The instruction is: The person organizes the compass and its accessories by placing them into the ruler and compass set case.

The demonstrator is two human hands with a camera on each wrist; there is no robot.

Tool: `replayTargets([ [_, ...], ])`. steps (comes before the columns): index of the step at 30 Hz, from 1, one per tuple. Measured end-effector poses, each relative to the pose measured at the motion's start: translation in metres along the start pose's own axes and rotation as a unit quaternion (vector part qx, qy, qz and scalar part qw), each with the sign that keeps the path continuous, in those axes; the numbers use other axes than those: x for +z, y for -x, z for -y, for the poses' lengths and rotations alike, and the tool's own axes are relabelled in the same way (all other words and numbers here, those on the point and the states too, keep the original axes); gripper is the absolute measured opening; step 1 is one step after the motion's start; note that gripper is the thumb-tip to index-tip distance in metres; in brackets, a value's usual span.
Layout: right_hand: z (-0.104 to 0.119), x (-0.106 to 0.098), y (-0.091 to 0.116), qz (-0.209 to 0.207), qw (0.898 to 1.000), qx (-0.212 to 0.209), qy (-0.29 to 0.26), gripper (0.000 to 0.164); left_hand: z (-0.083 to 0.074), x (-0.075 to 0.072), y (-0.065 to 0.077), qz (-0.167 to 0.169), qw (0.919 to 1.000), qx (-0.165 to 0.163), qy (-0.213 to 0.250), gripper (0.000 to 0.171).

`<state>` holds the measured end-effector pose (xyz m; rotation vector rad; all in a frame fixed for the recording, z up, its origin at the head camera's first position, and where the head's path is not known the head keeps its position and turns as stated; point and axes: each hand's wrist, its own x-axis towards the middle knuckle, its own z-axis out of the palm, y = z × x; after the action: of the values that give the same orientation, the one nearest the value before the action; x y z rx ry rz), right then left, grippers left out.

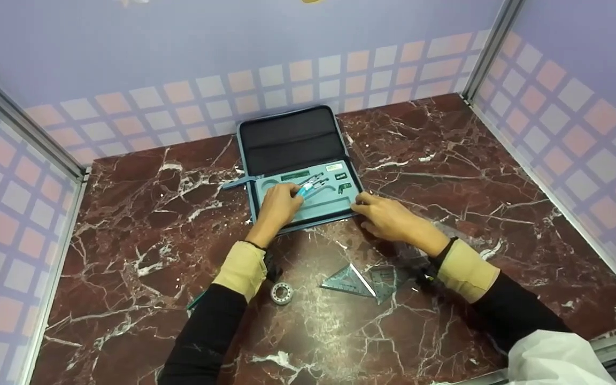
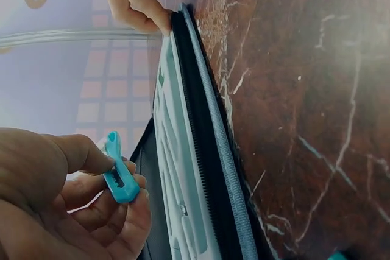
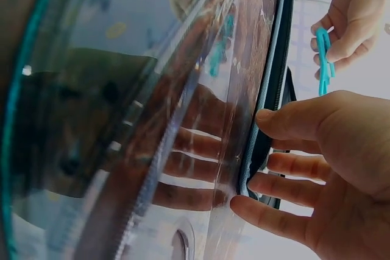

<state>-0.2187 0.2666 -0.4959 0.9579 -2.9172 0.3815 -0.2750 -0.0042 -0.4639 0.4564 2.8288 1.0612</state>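
A pencil-case-like zip case (image 1: 292,139) lies unfolded near the back wall, its black lid raised and its pale turquoise tray (image 1: 321,208) showing moulded hollows. Over the tray, my left hand (image 1: 281,202) pinches a turquoise drawing compass (image 1: 308,188) with metal legs. Its turquoise head (image 2: 124,184) shows between thumb and fingers in the left wrist view. At the case's front right corner is my right hand (image 1: 385,216). The thumb (image 3: 274,125) touches the rim in the right wrist view, with the other fingers fairly straight and spread beside it.
Nearer the body, a clear set square (image 1: 346,282) overlaps another clear drawing piece (image 1: 386,283) on the marbled table. A round metal bearing (image 1: 281,293) lies left of them. Beside the left sleeve shows a thin green stick (image 1: 195,300). Patterned walls (image 1: 273,80) enclose the table.
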Motion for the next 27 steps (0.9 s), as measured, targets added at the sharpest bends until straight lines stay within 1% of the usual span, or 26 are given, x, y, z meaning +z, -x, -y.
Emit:
replayTargets([
  [5,0.000,0.000,0.001,0.001,1.000,0.006,-0.001,0.050,0.001,0.004,-0.008,0.015,0.9999,-0.006,-0.001,0.037],
  [10,0.001,-0.001,0.001,0.003,1.000,0.008,-0.007,0.050,-0.003,0.008,-0.016,0.016,0.9997,-0.016,-0.005,0.037],
  [13,0.000,0.000,0.002,0.006,1.000,0.011,-0.007,0.050,-0.006,0.012,-0.020,0.027,0.9992,-0.031,-0.004,0.037],
  [16,-0.001,0.002,0.002,0.008,1.000,0.013,-0.005,0.051,-0.008,0.019,-0.023,0.028,0.9991,-0.030,-0.007,0.035],
  [19,-0.001,0.002,0.002,0.010,1.000,0.014,-0.005,0.052,-0.007,0.026,-0.025,0.011,0.9997,-0.021,-0.002,0.032],
  [22,-0.001,0.001,0.002,0.008,1.000,0.011,-0.005,0.052,-0.008,0.032,-0.028,-0.008,0.9999,-0.010,-0.002,0.025],
  [27,-0.001,0.000,0.001,0.003,1.000,0.002,-0.006,0.053,-0.010,0.038,-0.034,-0.028,0.9995,-0.003,-0.014,0.018],
])
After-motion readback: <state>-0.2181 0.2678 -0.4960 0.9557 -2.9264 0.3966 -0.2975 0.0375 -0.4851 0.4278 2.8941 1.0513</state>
